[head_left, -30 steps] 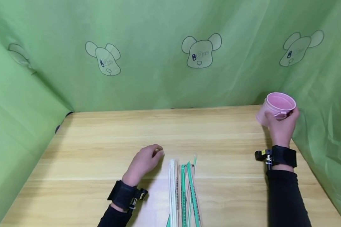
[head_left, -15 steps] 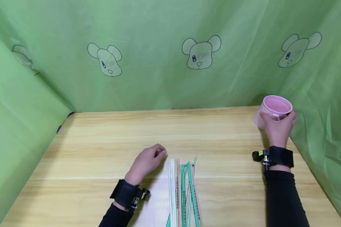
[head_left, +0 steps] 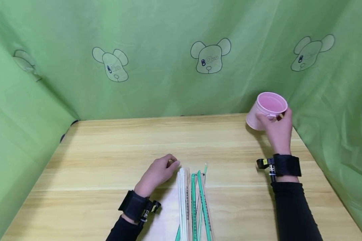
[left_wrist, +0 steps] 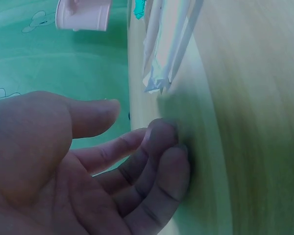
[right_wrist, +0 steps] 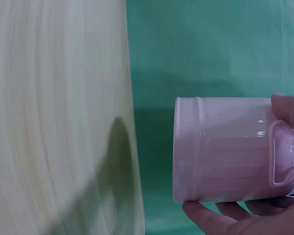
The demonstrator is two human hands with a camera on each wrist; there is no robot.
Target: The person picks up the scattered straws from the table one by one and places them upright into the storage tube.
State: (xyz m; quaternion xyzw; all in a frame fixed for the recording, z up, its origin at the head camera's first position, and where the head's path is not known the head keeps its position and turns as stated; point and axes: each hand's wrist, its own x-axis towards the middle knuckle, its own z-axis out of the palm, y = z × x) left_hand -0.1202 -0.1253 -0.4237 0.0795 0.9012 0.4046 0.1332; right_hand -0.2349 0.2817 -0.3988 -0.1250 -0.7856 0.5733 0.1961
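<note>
My right hand [head_left: 277, 130] grips a small pink pail [head_left: 254, 117] at the far right of the table, thumb on one side and fingers round the other. Its folded wire-like handle shows beside the thumb in the right wrist view, where the pail's base [right_wrist: 179, 147] stands off from the tabletop. The mouth tilts toward the head camera. My left hand [head_left: 157, 174] rests on the table with loosely curled fingers and nothing in them. Just right of it lies a bunch of wrapped drinking straws [head_left: 194, 207], white, brown and green, their lower ends cut off by the frame.
The wooden table [head_left: 108, 144] ends at a green cloth curtain [head_left: 157, 87] with mouse-head drawings, which also hangs along the left and right sides. Black straps with small cameras circle both wrists.
My right hand has carried the pink pail leftward from the right-hand curtain, and up a little. My left hand has shifted only slightly right; the straws stay put.
</note>
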